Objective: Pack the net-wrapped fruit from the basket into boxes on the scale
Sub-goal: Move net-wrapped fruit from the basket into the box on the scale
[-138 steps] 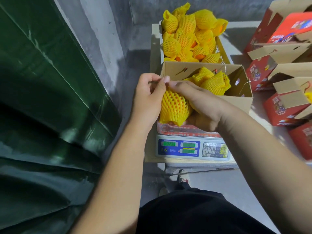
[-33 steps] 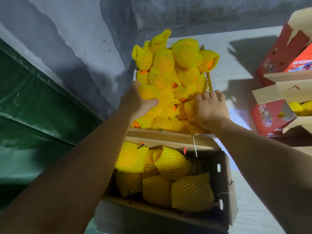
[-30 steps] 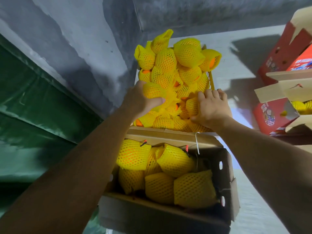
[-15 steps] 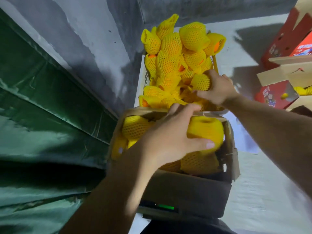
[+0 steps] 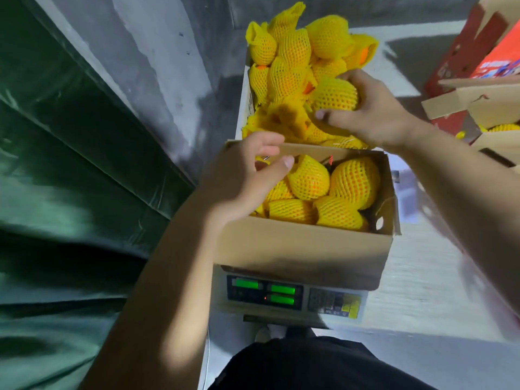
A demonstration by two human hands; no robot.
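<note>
The right hand (image 5: 371,114) grips one net-wrapped fruit (image 5: 334,94) from above, fingers curled over its far side and thumb under its near side, at the near right of the heap in the basket (image 5: 245,91). The left hand (image 5: 244,181) hangs over the left part of the cardboard box (image 5: 301,249), fingers loosely curled with the thumb tip beside a wrapped fruit inside; whether it pinches any netting I cannot tell. The box stands on the scale (image 5: 287,294), whose three green displays show below the box's near wall. Its far flap touches the basket's near edge. Five wrapped fruits show in the box, packed close, with a little open room at the right wall. The basket holds a heap too tangled to count. A green tarp (image 5: 70,192) lies well to the left, and red cartons (image 5: 475,52) stand to the right across bare floor.
</note>
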